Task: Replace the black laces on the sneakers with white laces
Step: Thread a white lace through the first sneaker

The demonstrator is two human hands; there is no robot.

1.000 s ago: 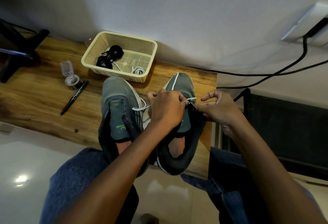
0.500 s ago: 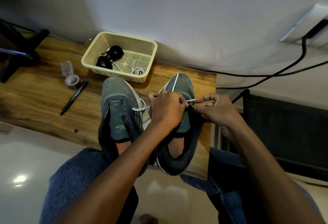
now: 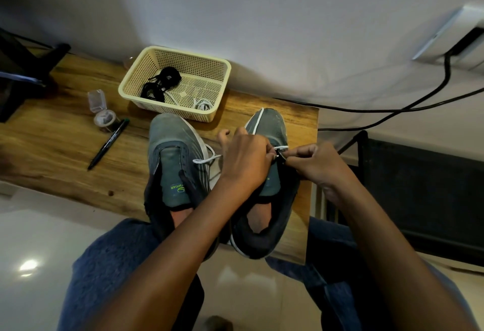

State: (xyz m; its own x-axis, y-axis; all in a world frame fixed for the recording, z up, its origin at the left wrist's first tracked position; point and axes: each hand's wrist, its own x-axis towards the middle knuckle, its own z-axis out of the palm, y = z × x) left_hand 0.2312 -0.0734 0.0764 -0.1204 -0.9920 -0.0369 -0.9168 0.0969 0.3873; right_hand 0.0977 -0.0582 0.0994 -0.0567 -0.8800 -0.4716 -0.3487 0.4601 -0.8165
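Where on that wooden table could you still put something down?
Bare wood lies on the table left of the black pen, and behind the right sneaker beside the basket. It is crowded around both hands and the white lace.

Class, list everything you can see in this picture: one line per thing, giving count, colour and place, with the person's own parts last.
sneakers: two, grey-green, side by side on the table
white lace: one, being threaded on the right-hand sneaker
basket: one, cream, behind the sneakers
black laces: a bundle, in the basket
spare white lace: one, coiled in the basket
pen: one, black, left of the sneakers
small box: one, clear, near the pen
table: one, wooden
cables: two, black, along the wall
left hand: pinches the white lace
right hand: pinches the white lace
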